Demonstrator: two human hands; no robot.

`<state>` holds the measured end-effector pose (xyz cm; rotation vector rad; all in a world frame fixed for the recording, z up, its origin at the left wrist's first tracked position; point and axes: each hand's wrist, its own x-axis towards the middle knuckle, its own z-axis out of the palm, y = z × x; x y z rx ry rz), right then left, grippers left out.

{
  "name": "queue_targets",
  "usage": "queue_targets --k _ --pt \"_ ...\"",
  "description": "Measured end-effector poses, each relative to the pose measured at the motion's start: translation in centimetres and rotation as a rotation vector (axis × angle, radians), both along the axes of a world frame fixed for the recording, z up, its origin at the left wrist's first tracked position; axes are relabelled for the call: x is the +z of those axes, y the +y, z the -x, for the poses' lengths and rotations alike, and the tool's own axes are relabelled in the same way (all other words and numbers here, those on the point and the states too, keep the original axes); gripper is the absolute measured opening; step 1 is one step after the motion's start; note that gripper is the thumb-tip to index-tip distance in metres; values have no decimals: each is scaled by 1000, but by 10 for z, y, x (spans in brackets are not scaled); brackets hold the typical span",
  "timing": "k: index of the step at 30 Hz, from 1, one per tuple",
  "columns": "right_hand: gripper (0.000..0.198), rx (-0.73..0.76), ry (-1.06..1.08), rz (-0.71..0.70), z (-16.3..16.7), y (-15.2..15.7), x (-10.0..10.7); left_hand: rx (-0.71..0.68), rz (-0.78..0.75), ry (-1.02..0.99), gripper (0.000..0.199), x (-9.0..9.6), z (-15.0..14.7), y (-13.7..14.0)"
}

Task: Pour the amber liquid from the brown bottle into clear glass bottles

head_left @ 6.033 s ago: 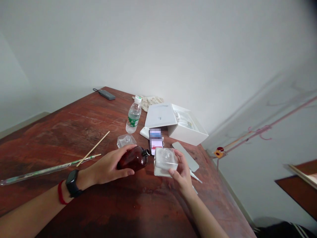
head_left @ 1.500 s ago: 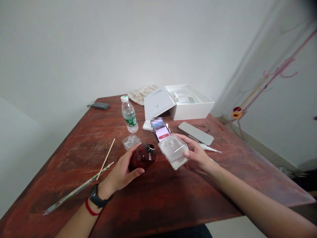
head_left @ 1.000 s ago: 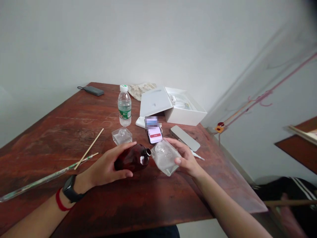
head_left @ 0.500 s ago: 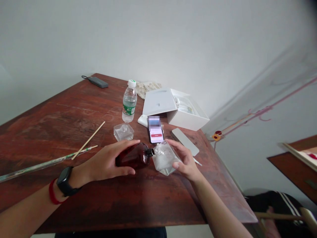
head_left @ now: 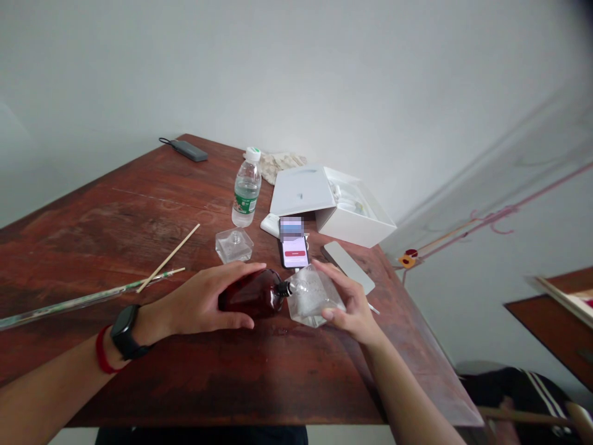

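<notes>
My left hand (head_left: 208, 303) grips a dark red-brown bottle (head_left: 254, 293), tilted on its side with its black threaded neck pointing right. In my right hand (head_left: 349, 303) is a clear square bottle (head_left: 311, 298), tipped so that its neck faces the dark bottle's mouth. The two mouths meet or nearly meet; whether they touch I cannot tell. Whitish liquid or froth shows inside the clear bottle. Behind my left hand, another clear square bottle (head_left: 234, 246) stands on the wooden table (head_left: 222, 383).
A water bottle (head_left: 247, 188) stands behind, near an open white box (head_left: 301, 193). A lit phone (head_left: 294, 250) and a grey slab-like case (head_left: 348, 267) lie beyond my hands. Wooden sticks (head_left: 169, 258) and a long wrapped packet (head_left: 83, 303) are at left. A grey device (head_left: 189, 150) lies at the far corner.
The view has shifted slightly, so the scene sits a little further right. Both hands keep their hold, and the bottles stay mouth to mouth with little visible change.
</notes>
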<state>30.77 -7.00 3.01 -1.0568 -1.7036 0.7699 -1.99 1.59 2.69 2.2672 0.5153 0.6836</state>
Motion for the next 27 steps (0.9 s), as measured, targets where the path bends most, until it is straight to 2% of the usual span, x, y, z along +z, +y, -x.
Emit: queue_targets --k 27 --pt "64 6 -68 -57 -1 -5 10 4 0 10 86 -5 1 -1"
